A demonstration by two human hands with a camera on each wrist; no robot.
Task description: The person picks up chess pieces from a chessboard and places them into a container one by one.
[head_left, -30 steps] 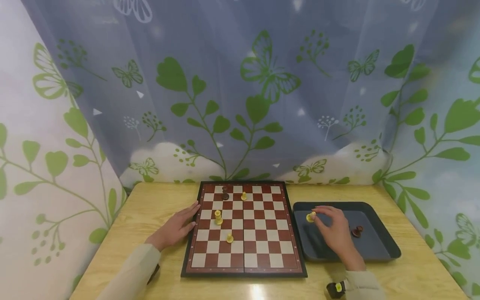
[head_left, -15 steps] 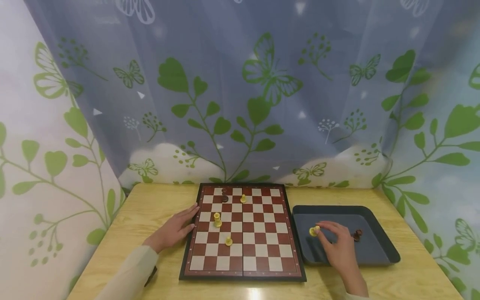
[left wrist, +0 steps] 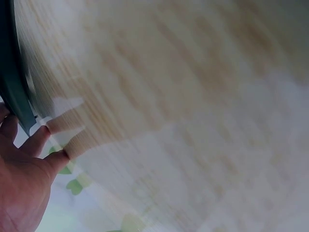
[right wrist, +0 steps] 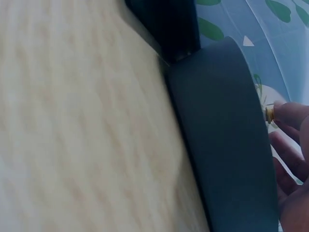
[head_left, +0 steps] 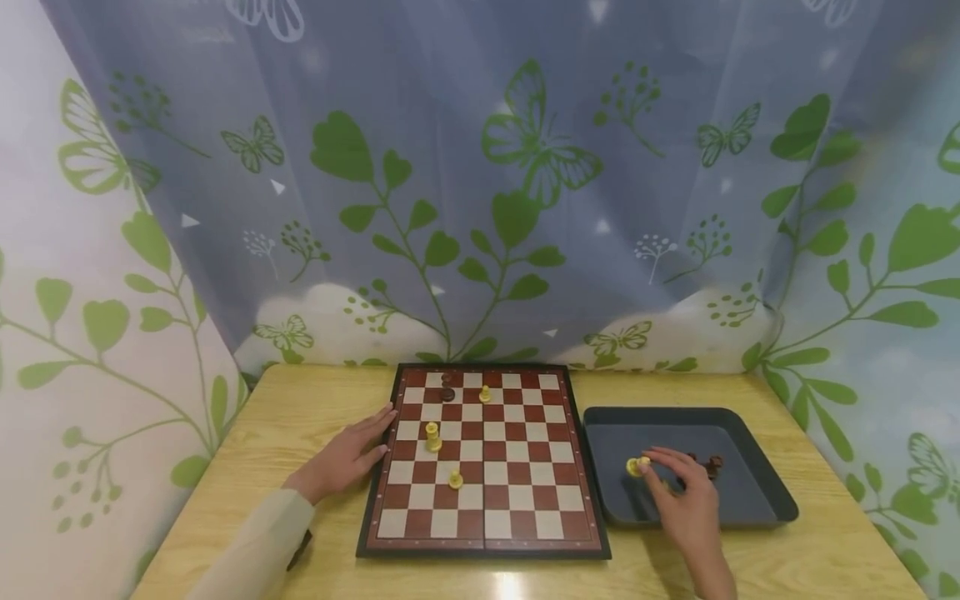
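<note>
My right hand [head_left: 686,498] pinches a small yellow chess piece [head_left: 634,467] between thumb and fingertips, above the dark tray [head_left: 757,425]. Its exact kind is hard to make out. In the right wrist view the same chess piece [right wrist: 269,113] shows just past the tray's wall [right wrist: 222,140]. Dark brown chess pieces [head_left: 715,463] lie in the tray, partly behind my hand. My left hand [head_left: 341,457] lies with extended fingers against the left edge of the chessboard [head_left: 528,492]. On the board stand a yellow rook-like piece [head_left: 432,437], two yellow pawns [head_left: 455,479] and a dark piece [head_left: 447,392].
The tray stands close to the board's right edge on a wooden table [head_left: 322,387]. A patterned curtain [head_left: 450,167] hangs behind the table and along both sides.
My right hand, still pinching the yellow piece, has moved nearer to me and slightly right over the tray. My left hand has stayed at the board's edge.
</note>
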